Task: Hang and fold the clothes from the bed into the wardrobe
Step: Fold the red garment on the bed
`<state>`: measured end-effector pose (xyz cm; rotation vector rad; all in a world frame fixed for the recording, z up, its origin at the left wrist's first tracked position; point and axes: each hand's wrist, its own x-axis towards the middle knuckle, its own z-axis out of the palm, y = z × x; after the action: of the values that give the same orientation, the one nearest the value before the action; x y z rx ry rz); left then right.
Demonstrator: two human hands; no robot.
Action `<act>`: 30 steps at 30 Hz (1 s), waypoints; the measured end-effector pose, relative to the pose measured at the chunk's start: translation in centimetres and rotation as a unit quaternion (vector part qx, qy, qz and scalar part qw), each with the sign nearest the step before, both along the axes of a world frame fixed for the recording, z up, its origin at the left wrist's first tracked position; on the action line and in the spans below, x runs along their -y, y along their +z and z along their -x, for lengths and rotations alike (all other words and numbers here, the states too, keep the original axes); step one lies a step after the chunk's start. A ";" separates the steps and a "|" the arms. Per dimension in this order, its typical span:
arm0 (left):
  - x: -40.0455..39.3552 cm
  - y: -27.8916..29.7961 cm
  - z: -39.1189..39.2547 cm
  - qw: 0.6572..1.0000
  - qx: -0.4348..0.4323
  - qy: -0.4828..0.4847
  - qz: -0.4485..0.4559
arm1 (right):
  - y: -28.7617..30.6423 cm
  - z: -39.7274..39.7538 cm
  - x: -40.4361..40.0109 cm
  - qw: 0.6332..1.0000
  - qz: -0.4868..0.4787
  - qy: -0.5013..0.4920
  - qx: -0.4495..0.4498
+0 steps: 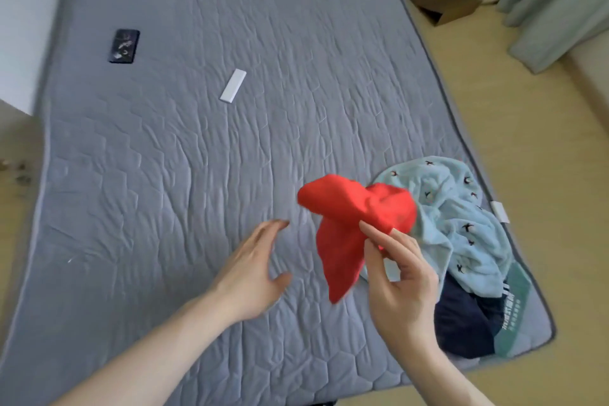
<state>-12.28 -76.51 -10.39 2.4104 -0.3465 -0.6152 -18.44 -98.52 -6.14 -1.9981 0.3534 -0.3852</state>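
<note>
A red garment (349, 224) hangs bunched in the air above the grey quilted bed (197, 175). My right hand (398, 273) pinches it between thumb and fingertips at its middle. My left hand (253, 270) hovers just left of the red cloth, fingers spread and straight, holding nothing. On the bed's near right corner lies a heap of clothes: a light blue garment with small dark bird prints (454, 221) over a dark navy piece with a green panel (478, 326).
A dark phone (124, 45) and a white flat bar (233, 85) lie on the far part of the bed. Beige floor runs along the right, with a cardboard box (451, 6), a white shelf unit and pale green curtains (560, 0) beyond.
</note>
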 end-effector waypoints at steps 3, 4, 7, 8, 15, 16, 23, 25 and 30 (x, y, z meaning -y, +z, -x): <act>-2.4 0.7 0.7 0.984 -0.103 0.084 0.116 | 1.2 1.9 -5.2 0.992 -0.122 0.014 -0.014; -2.9 0.6 0.7 0.963 -0.159 0.136 0.172 | 1.3 2.5 -6.2 0.988 -0.152 0.018 -0.020; -8.4 -1.3 1.5 0.911 -0.234 0.243 0.236 | 1.0 4.7 -10.6 0.982 -0.165 0.065 -0.058; -10.7 -1.8 2.1 0.919 -0.236 0.225 0.222 | 0.5 5.5 -11.9 0.980 -0.164 0.078 -0.075; -22.6 -0.4 6.7 0.978 -0.121 0.118 0.120 | -1.6 9.8 -17.8 0.978 -0.090 0.102 -0.156; -23.5 0.2 7.2 0.979 -0.103 0.121 0.125 | -1.5 10.1 -18.5 0.978 -0.085 0.103 -0.157; -26.4 0.8 9.0 0.821 -0.353 0.292 0.340 | -1.5 10.1 -21.5 0.978 -0.050 0.143 -0.143; -26.4 -2.2 9.7 0.714 -0.480 0.358 0.361 | -3.2 10.3 -22.0 0.963 -0.063 0.177 -0.195; -24.9 -9.7 13.4 0.820 -0.345 0.439 0.128 | -11.2 13.1 -20.9 0.901 0.051 0.237 -0.360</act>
<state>-25.69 -51.57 -20.14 1.6454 0.8882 -0.8479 -31.58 -77.63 -17.30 -2.1884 0.2828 0.6777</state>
